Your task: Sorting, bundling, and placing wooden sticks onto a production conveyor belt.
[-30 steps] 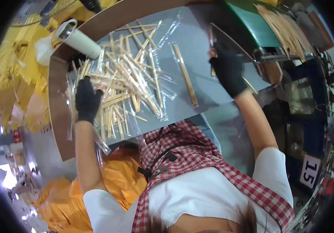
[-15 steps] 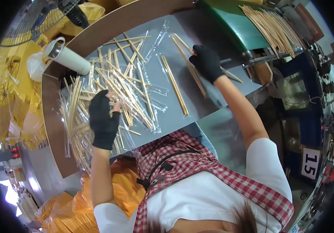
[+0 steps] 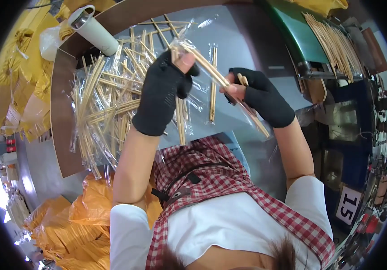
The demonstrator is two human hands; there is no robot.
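A pair of wooden chopsticks (image 3: 209, 68) in a clear plastic sleeve slants between my hands above the grey tabletop. My left hand (image 3: 164, 92), in a black fingerless glove, pinches the upper end between thumb and fingers. My right hand (image 3: 263, 96), gloved the same way, grips the pair lower down, and its lower end sticks out below my fingers. Short wooden tips also show above my right fingers; what they belong to is hidden. Another wrapped pair (image 3: 213, 85) lies on the tabletop between my hands. A heap of wrapped chopsticks (image 3: 112, 105) spreads behind and left of my left hand.
A white cylindrical container (image 3: 95, 35) leans at the far left of the table, by the brown raised edge (image 3: 61, 121). On the right, a green conveyor (image 3: 292, 38) carries a row of bare wooden sticks (image 3: 335, 42). Orange bags (image 3: 79, 225) lie below left.
My right hand has come nearer and lower, bringing the chopstick pair with it. My left hand has left the heap, moved right and up, and now grips the pair's upper end.
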